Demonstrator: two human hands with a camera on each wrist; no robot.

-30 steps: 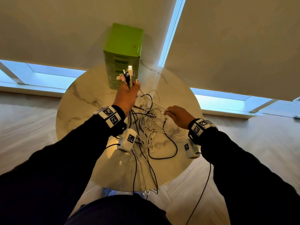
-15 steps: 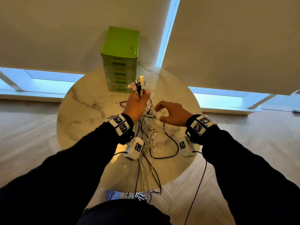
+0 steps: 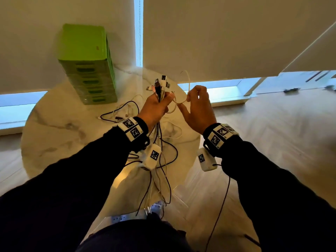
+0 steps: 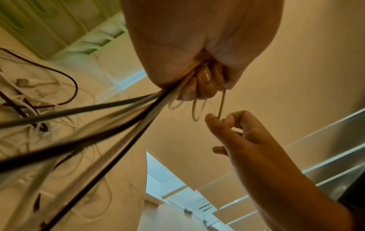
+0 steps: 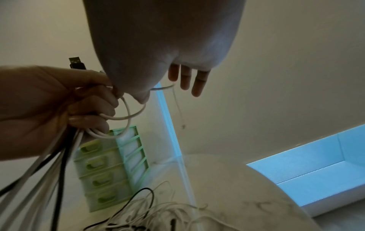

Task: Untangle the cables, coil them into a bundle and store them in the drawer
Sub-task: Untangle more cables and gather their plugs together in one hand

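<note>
I see the green drawer unit [image 3: 87,70] standing at the surface's [image 3: 54,135] far left. My left hand [image 3: 154,110] grips the cables [image 3: 160,88] in a fist, plugs upward; my right hand [image 3: 197,106] pinches one white cable [image 3: 188,82].

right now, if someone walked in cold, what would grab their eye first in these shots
Likely the left hand, raised above the round marble table and gripping a bunch of black and white USB cables whose plugs fan out above the fist. Beside it, the right hand pinches a thin white cable loop running from that bunch. Next comes the bright green plastic drawer tower at the table's far edge, with loose cable still lying in front of it.
</note>
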